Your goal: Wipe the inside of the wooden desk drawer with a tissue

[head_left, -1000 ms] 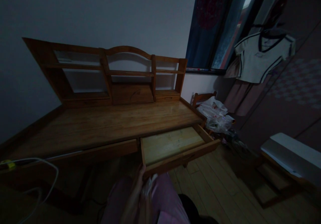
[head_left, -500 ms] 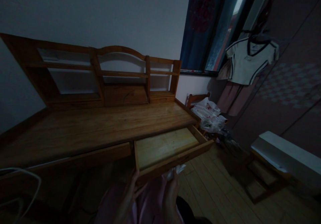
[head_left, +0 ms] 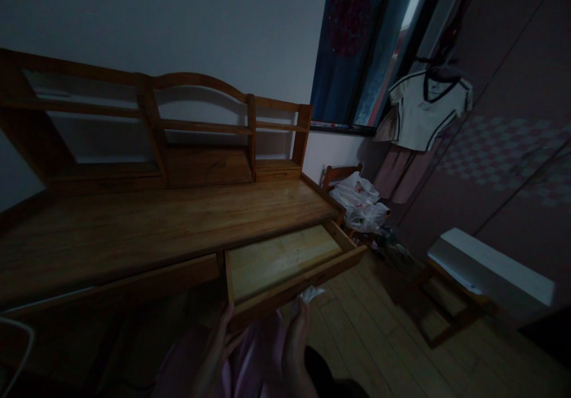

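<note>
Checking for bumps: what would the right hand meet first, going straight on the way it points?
Probably the open drawer's front, just ahead of the right hand and the white cloth or tissue it holds; the dimness hides whether they touch.

Streaked warm brown covers the desk top (head_left: 169, 219) and shelf unit (head_left: 196, 80) at left and centre, while the drawer (head_left: 285, 261) at lower centre pairs a brown front with a pale yellow bottom, the wad (head_left: 311, 294) just below it is white, and the clothing (head_left: 259, 356) at the bottom edge is mauve-pink. At upper right, a blue curtain (head_left: 330, 88) bears a round dark-red motif and a white shirt (head_left: 417, 124) has black trim. Far right, the dusky pink panel (head_left: 508, 88) carries a checked band of paler squares.
</note>
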The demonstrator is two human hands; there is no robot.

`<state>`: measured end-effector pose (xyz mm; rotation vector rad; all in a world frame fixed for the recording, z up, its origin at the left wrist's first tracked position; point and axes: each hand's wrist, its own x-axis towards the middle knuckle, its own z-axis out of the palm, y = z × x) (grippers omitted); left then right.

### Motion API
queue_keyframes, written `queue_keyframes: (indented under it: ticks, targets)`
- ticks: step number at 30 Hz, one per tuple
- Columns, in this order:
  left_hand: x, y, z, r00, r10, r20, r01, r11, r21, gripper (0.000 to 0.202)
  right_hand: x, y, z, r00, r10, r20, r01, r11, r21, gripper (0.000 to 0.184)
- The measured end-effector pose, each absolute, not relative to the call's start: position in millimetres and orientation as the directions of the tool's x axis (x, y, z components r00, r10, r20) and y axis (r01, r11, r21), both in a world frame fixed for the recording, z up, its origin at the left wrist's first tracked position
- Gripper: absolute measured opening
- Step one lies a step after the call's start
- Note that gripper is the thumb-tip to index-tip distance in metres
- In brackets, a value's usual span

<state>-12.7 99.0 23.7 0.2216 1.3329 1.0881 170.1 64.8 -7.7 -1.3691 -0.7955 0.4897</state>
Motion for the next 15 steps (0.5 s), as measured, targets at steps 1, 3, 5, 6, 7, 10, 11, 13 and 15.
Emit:
queue_keyframes:
  ticks: [1, 3, 5, 6, 7, 10, 11, 13, 15]
  targets:
    - [-13.1, 99.1, 23.8, -0.141, 0.735, -0.664, -0.500, 0.526, 0.688, 0.050, 177.0, 70.5, -6.6, 0.726, 0.677, 0.120, 0.048, 0.124, -0.991, 0.060]
    - [-13.6, 98.6, 25.1, -0.137, 0.739, -0.659, -0.490, 0.528, 0.694, 0.051, 202.0, 86.8, 3.4, 0.806, 0.592, 0.014, -0.063, 0.109, -0.992, 0.057]
    - [-13.6, 97.7, 27.2, -0.134, 0.743, -0.655, -0.479, 0.531, 0.699, 0.053, 235.0, 105.3, 18.0, 0.854, 0.520, 0.002, -0.086, 0.144, -0.986, 0.056]
    - [-13.5, 97.0, 28.3, -0.132, 0.745, -0.654, -0.474, 0.532, 0.702, 0.053, 251.1, 113.7, 25.0, 0.871, 0.490, 0.023, -0.071, 0.172, -0.983, 0.055]
    - [-13.2, 96.2, 29.2, -0.128, 0.748, -0.651, -0.469, 0.533, 0.704, 0.055, 265.1, 120.7, 30.7, 0.886, 0.463, 0.034, -0.061, 0.189, -0.980, 0.055]
    - [-11.9, 93.1, 29.8, -0.108, 0.770, -0.629, -0.460, 0.522, 0.718, 0.065, 283.2, 130.3, 37.2, 0.905, 0.421, 0.058, -0.036, 0.210, -0.977, 0.051]
    - [-11.5, 92.1, 29.2, -0.100, 0.783, -0.614, -0.456, 0.513, 0.727, 0.068, 280.0, 129.3, 35.2, 0.906, 0.420, 0.056, -0.036, 0.207, -0.978, 0.049]
    - [-10.9, 90.8, 26.8, -0.089, 0.798, -0.596, -0.447, 0.503, 0.740, 0.074, 262.0, 122.5, 25.7, 0.901, 0.430, 0.054, -0.040, 0.207, -0.977, 0.050]
    - [-10.8, 90.6, 24.0, -0.078, 0.797, -0.599, -0.438, 0.512, 0.738, 0.078, 237.0, 112.7, 13.3, 0.869, 0.485, 0.103, -0.018, 0.240, -0.971, 0.052]
